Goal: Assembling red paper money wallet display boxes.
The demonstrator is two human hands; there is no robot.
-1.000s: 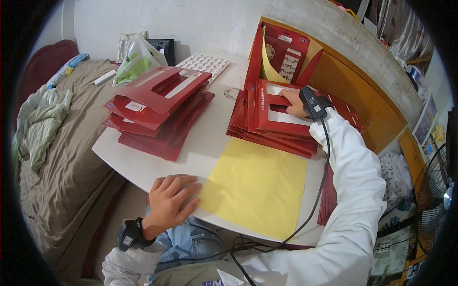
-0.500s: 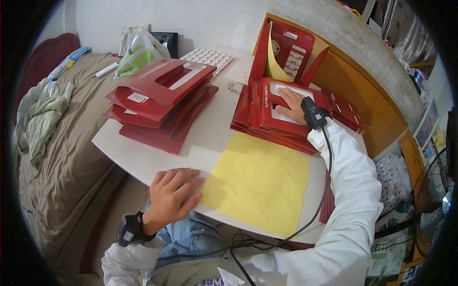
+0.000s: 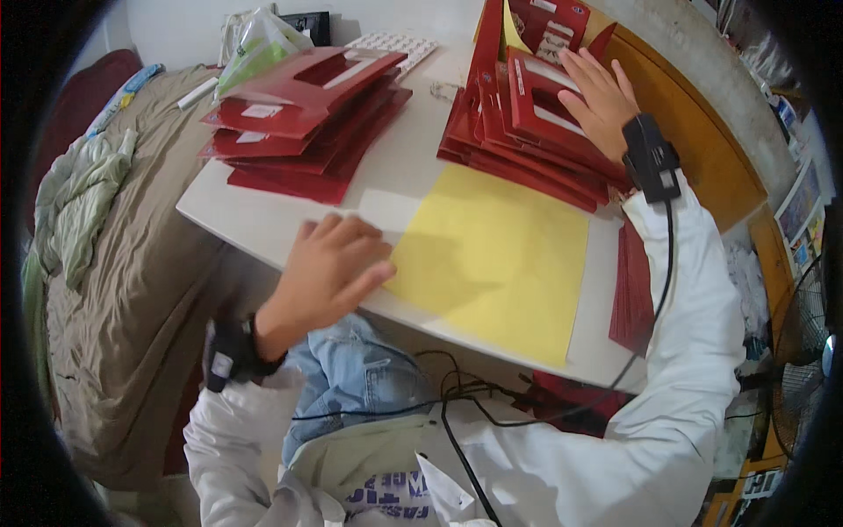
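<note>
My right hand is raised over the right-hand pile of red cardboard boxes, fingers spread, holding nothing. The pile's top box has a cut-out window with white inside. Over the near left part of the table, my left hand hovers with its fingers apart and nothing in it. Just right of it a yellow sheet of paper lies flat on the white table. Another pile of flat red boxes stands at the far left, with open windows in the upper ones.
Behind the right pile, an upright red box holds a patterned strip. A patterned sheet lies at the table's back. More red card pieces stand at the right edge. A bed is on the left, a fan on the right. Cables cross my lap.
My right hand has lifted off the top box and moved right. My left hand has risen from the table's edge. The view has tilted, so the table sits higher.
</note>
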